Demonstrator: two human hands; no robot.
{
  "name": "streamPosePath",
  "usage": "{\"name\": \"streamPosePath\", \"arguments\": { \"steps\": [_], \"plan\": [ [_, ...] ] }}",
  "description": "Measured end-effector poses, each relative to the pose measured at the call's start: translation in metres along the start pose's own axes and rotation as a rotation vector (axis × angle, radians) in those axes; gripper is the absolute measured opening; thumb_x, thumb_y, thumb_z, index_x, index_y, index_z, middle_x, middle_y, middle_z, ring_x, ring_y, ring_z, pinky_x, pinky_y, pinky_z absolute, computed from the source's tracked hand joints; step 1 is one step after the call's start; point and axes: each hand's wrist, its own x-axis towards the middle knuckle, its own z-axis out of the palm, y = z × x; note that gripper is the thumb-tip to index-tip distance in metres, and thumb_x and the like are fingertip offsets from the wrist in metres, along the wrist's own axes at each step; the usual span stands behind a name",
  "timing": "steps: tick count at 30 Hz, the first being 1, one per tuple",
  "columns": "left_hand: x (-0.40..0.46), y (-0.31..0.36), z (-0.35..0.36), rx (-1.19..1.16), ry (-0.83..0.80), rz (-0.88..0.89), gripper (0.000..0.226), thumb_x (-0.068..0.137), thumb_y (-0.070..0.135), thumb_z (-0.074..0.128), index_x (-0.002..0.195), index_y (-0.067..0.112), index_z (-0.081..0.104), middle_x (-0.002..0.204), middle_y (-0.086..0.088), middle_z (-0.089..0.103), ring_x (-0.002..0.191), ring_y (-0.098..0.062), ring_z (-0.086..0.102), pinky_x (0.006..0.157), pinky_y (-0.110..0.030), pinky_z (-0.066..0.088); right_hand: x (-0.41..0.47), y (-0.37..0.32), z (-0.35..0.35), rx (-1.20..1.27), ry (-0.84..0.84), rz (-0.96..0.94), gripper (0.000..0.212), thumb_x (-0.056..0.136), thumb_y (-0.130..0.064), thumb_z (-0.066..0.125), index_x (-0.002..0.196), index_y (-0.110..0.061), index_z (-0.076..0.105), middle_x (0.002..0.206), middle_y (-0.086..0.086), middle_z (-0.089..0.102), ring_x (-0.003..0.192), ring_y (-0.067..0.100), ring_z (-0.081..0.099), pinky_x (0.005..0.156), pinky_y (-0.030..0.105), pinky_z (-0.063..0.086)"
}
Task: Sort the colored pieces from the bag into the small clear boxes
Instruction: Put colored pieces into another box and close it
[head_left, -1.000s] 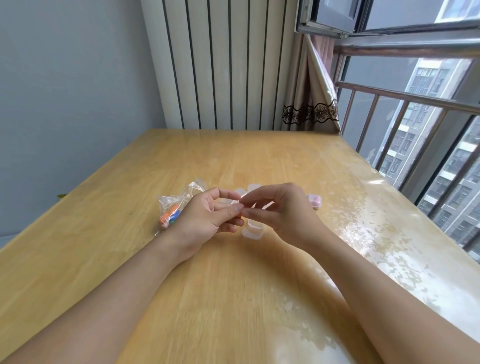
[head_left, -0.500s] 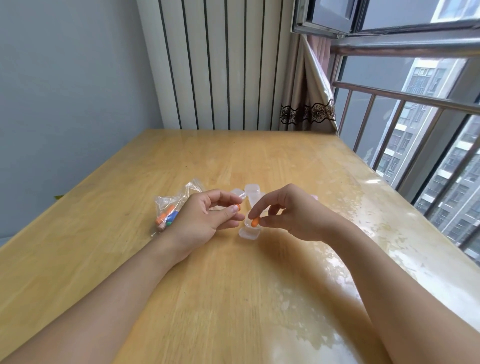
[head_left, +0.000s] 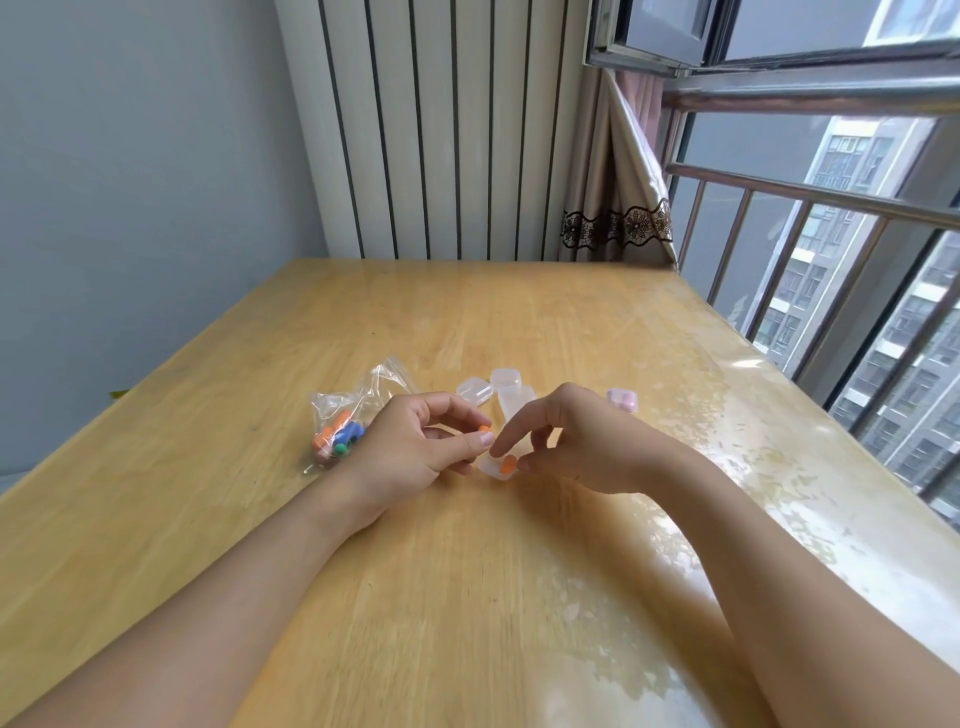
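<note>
Single head view, looking forward and down across table (head_left: 519, 571), close above forearms; window at right.

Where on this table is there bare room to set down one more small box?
Bare wood lies between the forearms, and beyond the clear boxes toward the curtain. It is crowded from the bag across both hands to the pink box.

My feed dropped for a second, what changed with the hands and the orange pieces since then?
The hands have parted: the right hand carried one orange piece down to the near clear box, its fingertips pinching it. The left hand keeps another orange piece. The bag and the other boxes stayed put.
</note>
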Motion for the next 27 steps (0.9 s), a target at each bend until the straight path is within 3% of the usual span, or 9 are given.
{"name": "streamPosePath", "arguments": {
  "steps": [2,5,9,14,18,22,27],
  "plan": [
    [-0.001,0.000,0.001,-0.019,-0.016,-0.001,0.011,0.085,0.010,0.078,0.095,0.011,0.073,0.074,0.005,0.072,0.062,-0.012,0.067,0.065,-0.019,0.053,0.000,0.002,-0.003,0.086,0.044,-0.024,0.021,0.086,-0.008,0.075,0.101,-0.023,0.079,0.076,-0.034,0.067,0.067,-0.005,0.055,0.071,0.004,0.038],
    [-0.002,0.002,0.004,-0.072,-0.019,-0.003,0.018,0.085,0.006,0.077,0.102,0.010,0.071,0.074,0.000,0.072,0.062,-0.013,0.067,0.062,-0.021,0.054,0.003,0.004,-0.005,0.274,0.183,-0.059,0.025,0.081,-0.009,0.080,0.101,-0.023,0.078,0.096,-0.010,0.075,0.071,0.003,0.058,0.069,0.018,0.048],
    [0.000,0.002,0.009,-0.125,-0.027,-0.032,0.025,0.085,0.008,0.077,0.108,0.010,0.067,0.080,-0.007,0.076,0.068,-0.019,0.069,0.060,-0.024,0.055,0.006,-0.004,0.013,0.212,0.227,-0.096,0.029,0.074,-0.021,0.090,0.099,-0.024,0.077,0.094,-0.010,0.073,0.067,0.000,0.056,0.060,0.013,0.045],
    [0.002,-0.001,0.008,-0.083,-0.021,-0.032,0.018,0.089,0.016,0.074,0.106,0.011,0.069,0.079,-0.009,0.077,0.069,-0.021,0.069,0.062,-0.028,0.056,0.013,-0.002,0.023,0.211,0.244,-0.107,0.014,0.079,-0.011,0.085,0.090,-0.016,0.079,0.074,-0.013,0.071,0.065,0.003,0.064,0.061,0.017,0.049],
    [0.003,-0.002,0.004,0.024,0.027,0.025,0.011,0.092,0.013,0.072,0.102,0.017,0.071,0.080,-0.001,0.073,0.062,-0.013,0.063,0.057,-0.026,0.053,0.013,0.006,0.014,0.359,0.281,-0.060,0.018,0.082,-0.011,0.083,0.100,-0.011,0.077,0.087,-0.002,0.076,0.075,0.005,0.071,0.072,0.024,0.055],
    [0.000,-0.002,0.003,0.081,0.004,0.014,0.027,0.085,0.002,0.076,0.105,0.019,0.068,0.086,-0.002,0.069,0.058,-0.016,0.063,0.059,-0.025,0.052,0.013,0.007,0.016,0.365,0.223,-0.050,0.024,0.081,-0.007,0.083,0.104,-0.010,0.076,0.092,-0.002,0.076,0.083,0.008,0.074,0.079,0.028,0.059],
    [-0.001,-0.001,0.005,0.104,-0.028,-0.013,0.043,0.070,0.013,0.091,0.105,0.024,0.067,0.087,0.004,0.068,0.067,-0.013,0.071,0.063,-0.022,0.052,0.013,0.003,0.020,0.328,0.165,-0.045,0.032,0.074,-0.008,0.089,0.103,-0.012,0.075,0.088,-0.004,0.075,0.083,0.011,0.073,0.072,0.023,0.056]
  ]
}}
